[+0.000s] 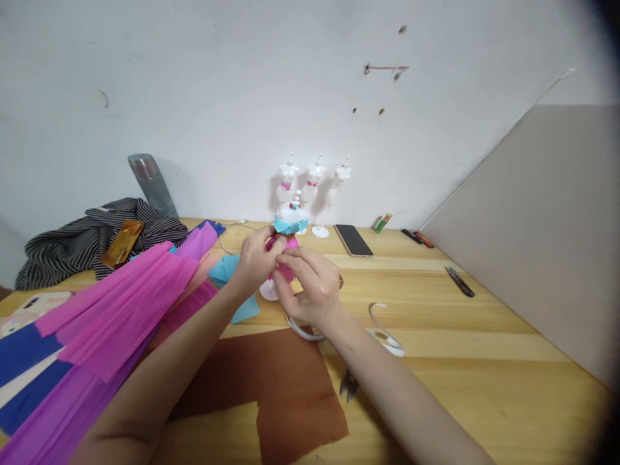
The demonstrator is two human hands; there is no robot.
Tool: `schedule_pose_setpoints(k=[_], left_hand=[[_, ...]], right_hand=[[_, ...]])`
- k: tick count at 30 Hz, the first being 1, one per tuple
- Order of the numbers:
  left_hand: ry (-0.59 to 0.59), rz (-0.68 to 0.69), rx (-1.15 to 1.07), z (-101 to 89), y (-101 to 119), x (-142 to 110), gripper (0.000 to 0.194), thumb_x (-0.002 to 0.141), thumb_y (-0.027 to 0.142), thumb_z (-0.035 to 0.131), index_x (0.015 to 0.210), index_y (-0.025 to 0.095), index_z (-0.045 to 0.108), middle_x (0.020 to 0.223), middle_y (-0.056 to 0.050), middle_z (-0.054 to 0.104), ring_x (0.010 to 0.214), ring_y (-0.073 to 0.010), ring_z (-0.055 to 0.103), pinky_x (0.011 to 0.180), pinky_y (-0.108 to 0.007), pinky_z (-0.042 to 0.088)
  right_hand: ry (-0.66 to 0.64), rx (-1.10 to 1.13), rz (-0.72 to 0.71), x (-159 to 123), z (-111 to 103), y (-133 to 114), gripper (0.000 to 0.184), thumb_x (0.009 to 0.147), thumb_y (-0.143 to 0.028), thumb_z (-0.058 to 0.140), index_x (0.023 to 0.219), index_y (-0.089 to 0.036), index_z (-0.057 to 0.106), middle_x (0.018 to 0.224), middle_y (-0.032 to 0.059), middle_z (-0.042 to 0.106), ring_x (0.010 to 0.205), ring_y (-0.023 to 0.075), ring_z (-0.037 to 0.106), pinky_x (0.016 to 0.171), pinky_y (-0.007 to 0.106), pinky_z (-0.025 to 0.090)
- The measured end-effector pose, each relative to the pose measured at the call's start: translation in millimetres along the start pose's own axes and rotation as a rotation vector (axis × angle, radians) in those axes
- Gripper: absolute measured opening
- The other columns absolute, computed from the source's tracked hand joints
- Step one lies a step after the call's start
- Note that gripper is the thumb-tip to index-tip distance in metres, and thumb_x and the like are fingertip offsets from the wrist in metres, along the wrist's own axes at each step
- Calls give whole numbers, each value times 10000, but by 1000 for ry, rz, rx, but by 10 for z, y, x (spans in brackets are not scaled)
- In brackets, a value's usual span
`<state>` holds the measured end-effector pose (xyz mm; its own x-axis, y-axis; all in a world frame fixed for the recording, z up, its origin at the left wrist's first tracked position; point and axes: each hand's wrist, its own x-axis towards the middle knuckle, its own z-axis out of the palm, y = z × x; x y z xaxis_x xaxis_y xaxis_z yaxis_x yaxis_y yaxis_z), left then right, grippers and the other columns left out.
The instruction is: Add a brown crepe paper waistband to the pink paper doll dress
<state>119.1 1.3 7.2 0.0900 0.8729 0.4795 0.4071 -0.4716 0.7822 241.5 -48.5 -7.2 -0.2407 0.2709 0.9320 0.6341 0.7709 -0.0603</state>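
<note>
A small white dress form [296,201] stands before me on a round base, dressed in a light-blue crepe paper top [291,225] and a bright pink skirt [291,243]. At the skirt's left side, my left hand [260,257] is closed, thumb and fingers pinching the pink material. My right hand [312,283] meets it from the right, its fingertips pressed together at the skirt's front. The fingers cover most of the skirt. Light-blue crepe paper [246,310] lies beside the base, and brown crepe paper [290,368] spreads out below my hands.
Three white dress forms [314,173] stand by the wall. Pink and purple crepe strips [121,310], a striped cloth [58,248] and a bottle [152,184] are left. A phone [353,240], snips [459,282], more snips [349,385] and white strips [387,339] lie right.
</note>
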Motion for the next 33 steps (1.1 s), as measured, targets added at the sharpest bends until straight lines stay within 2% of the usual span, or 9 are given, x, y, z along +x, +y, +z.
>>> schedule_pose_setpoints(k=[4, 11, 18, 21, 27, 30, 33], left_hand=[[-2, -26, -87, -16, -37, 35, 197, 812, 234, 494, 838, 163, 676, 764, -22, 713, 767, -173, 624, 734, -268, 465], [-9, -1, -57, -12, -23, 43, 178, 781, 252, 501, 771, 161, 653, 684, 1, 662, 701, -157, 584, 689, -256, 450], [-9, -6, -101, 6, -30, 33, 176, 786, 232, 499, 800, 162, 659, 706, -10, 673, 748, -171, 618, 734, -271, 467], [-15, -17, -93, -4, -5, 23, 179, 797, 235, 498, 811, 156, 658, 733, -13, 681, 714, -156, 603, 705, -262, 455], [-44, -44, -105, -25, 58, -11, 162, 785, 222, 491, 771, 169, 643, 709, 4, 678, 672, -140, 595, 662, -249, 439], [-67, -86, -119, -24, 67, -26, 158, 790, 240, 498, 754, 173, 636, 672, 7, 659, 654, -142, 593, 635, -249, 438], [-64, -88, -98, -26, 70, -26, 165, 791, 240, 493, 763, 170, 639, 683, 0, 663, 667, -149, 594, 640, -256, 434]], right_hand=[[-94, -3, -3, -46, 9, -36, 396, 812, -273, 584, 1175, -116, 583, 1003, 176, 671, 888, 277, 662, 680, 397, 567], [-14, 33, 15, -81, 32, 17, 362, 834, -64, 476, 1153, -154, 620, 945, 148, 715, 865, 236, 690, 739, 367, 587], [22, 57, 53, -69, 43, -15, 321, 849, -45, 468, 1098, -161, 635, 897, 131, 727, 824, 212, 699, 708, 328, 584], [25, 180, 205, -19, 14, -53, 254, 865, -58, 467, 979, -172, 662, 843, 91, 723, 761, 177, 688, 685, 303, 569], [-144, 763, 749, 96, -65, 28, 133, 823, -200, 545, 812, -176, 676, 651, 2, 661, 487, 106, 596, 486, 244, 494], [-155, 986, 912, 113, -69, 96, 106, 769, -235, 594, 755, -172, 679, 585, -11, 643, 451, 100, 578, 449, 224, 440], [-138, 1115, 1033, 106, -58, 138, 106, 706, -259, 631, 712, -162, 673, 589, 6, 661, 436, 104, 567, 427, 220, 398]])
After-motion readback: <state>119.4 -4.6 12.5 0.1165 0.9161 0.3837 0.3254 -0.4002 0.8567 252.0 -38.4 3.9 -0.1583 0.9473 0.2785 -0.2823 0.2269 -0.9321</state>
